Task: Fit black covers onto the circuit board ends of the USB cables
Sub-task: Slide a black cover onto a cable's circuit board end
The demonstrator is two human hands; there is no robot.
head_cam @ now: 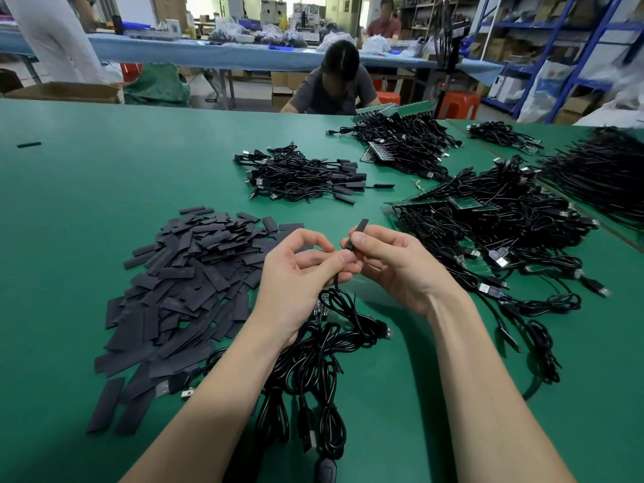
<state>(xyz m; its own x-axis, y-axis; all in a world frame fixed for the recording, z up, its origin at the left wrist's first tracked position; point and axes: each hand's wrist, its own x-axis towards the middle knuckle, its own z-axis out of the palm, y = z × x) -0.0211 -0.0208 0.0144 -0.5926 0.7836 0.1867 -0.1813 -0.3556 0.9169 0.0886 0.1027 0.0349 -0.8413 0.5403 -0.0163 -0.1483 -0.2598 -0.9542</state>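
Bright, even overhead light falls on the green worktop, leaving only soft shadows under the forearms. The wide lens bends the worktop's far edge, and the shelving beyond it smears into blur.

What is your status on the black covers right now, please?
Right hand pinching a black cover; left hand pinching its cable just below. Cover pile at left. Nothing in the way.

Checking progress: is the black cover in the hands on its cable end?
Cannot tell: right hand pinches the flat black cover; fingers hide the cable end.
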